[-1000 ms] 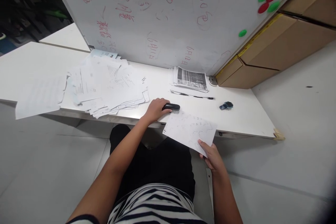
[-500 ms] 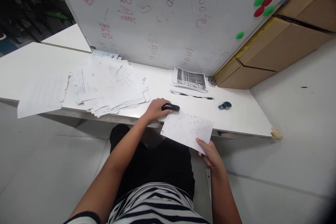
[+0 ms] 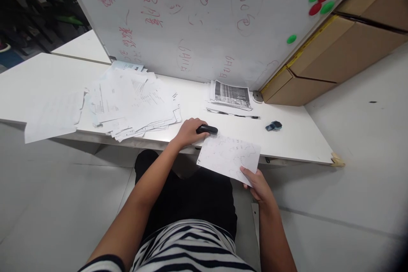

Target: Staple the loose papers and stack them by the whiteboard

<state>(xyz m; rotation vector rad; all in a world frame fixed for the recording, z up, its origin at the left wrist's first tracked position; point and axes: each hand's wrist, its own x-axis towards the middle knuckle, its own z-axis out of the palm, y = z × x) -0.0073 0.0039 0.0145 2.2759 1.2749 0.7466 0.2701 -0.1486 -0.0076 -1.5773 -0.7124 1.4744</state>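
My left hand (image 3: 188, 132) is closed over a black stapler (image 3: 208, 129) that rests near the front edge of the white table (image 3: 296, 140). My right hand (image 3: 257, 183) pinches the lower right corner of a printed paper sheet (image 3: 228, 158), which lies partly on the table and hangs over its front edge. The sheet's upper left corner sits right at the stapler's nose.
A loose heap of papers (image 3: 127, 102) covers the table's left half. A printed stack (image 3: 230, 95), a black pen (image 3: 232, 114) and a small dark blue object (image 3: 273, 126) lie at the right. A whiteboard (image 3: 197, 17) stands behind, cardboard boxes (image 3: 338, 51) beside it.
The sheet and my right hand shifted slightly between frames; my left hand stays on the stapler. The view moved a little.
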